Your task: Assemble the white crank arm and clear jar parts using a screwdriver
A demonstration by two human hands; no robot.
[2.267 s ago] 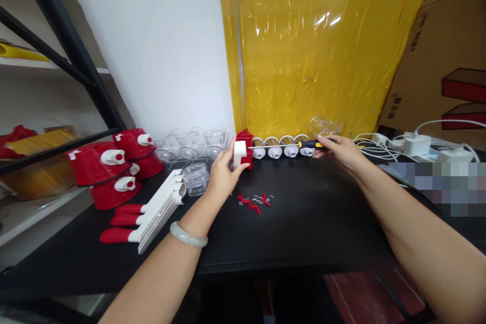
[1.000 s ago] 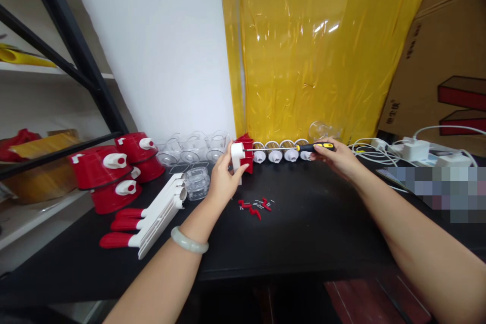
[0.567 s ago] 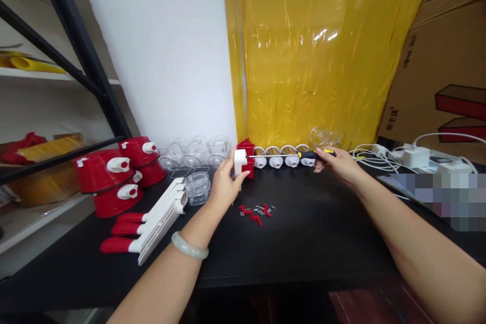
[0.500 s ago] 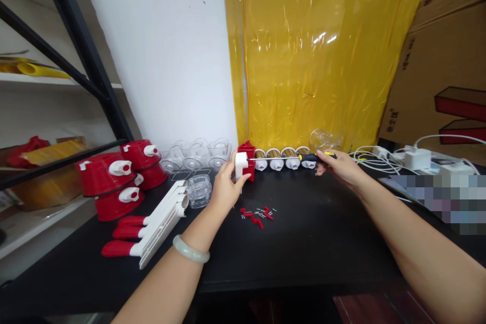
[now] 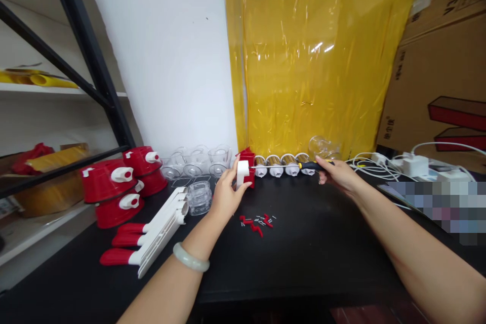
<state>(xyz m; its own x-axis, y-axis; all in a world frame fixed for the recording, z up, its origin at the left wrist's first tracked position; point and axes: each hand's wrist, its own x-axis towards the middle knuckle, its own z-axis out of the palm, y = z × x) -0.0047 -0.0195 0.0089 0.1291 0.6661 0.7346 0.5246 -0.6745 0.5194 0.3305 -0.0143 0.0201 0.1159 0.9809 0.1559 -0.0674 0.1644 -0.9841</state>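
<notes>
My left hand (image 5: 229, 188) is closed round a white plastic part (image 5: 242, 169), with a red piece (image 5: 248, 156) right beside it; whether the two are joined I cannot tell. From the right, my right hand (image 5: 336, 174) grips a screwdriver (image 5: 311, 165) by its black and yellow handle. Its long shaft lies level, and the tip meets the side of the white part. Below the hands, several small red levers (image 5: 256, 230) lie on the black table among loose screws (image 5: 260, 219).
Red housings (image 5: 110, 182) are stacked at left, near white parts with red handles (image 5: 159, 233). Clear plastic cups (image 5: 195, 162) and slotted metal drums (image 5: 290, 164) line the back. White cables and chargers (image 5: 413, 166) lie at right by a cardboard box (image 5: 436, 76).
The whole view has shifted slightly, so the tabletop appears lower. Both hands keep their holds, and the screwdriver tip stays at the white part.
</notes>
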